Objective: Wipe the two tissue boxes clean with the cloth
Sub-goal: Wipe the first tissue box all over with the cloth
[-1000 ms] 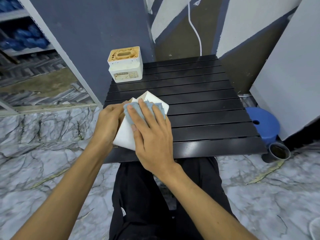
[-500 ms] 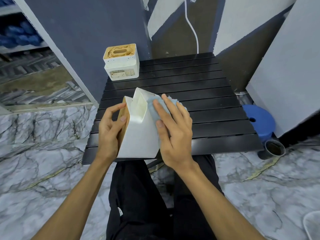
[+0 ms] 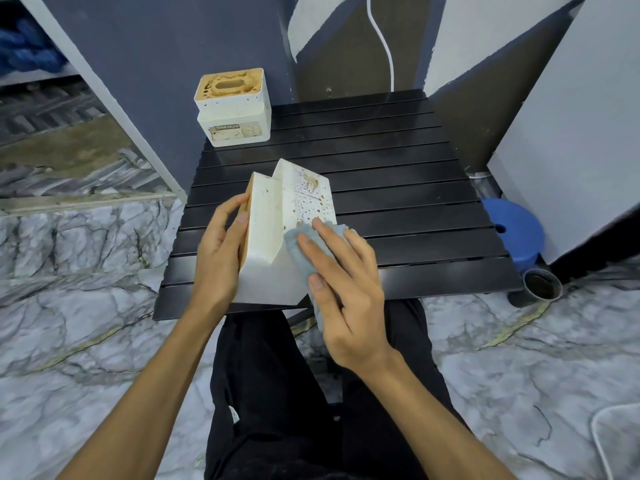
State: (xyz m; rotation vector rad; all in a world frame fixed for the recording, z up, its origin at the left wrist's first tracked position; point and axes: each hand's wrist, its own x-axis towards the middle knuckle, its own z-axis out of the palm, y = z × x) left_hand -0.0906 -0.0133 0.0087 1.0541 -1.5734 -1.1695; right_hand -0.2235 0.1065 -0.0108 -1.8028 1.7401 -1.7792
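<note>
A white tissue box [image 3: 273,233] with a wooden lid lies tipped on its side at the near edge of the black slatted table [image 3: 398,188]. My left hand [image 3: 218,251] grips its lid end, thumb on the wood. My right hand [image 3: 343,282] presses a light blue cloth [image 3: 298,242] flat against the box's right face, low down. The upper part of that face shows brown specks and stains. A second white tissue box [image 3: 233,110] with a wooden slotted top stands upright at the table's far left corner, a worn label on its front.
My black-trousered legs [image 3: 311,410] are under the table's near edge. A blue stool [image 3: 512,230] and a dark cup [image 3: 540,285] sit on the marble floor to the right. Grey walls close in behind and at the right; a white cable [image 3: 384,46] hangs behind.
My right hand slid the cloth down the box's right face towards me, uncovering the stained upper part. Earlier it wiped the box's top face; my left hand then tilted the box up.
</note>
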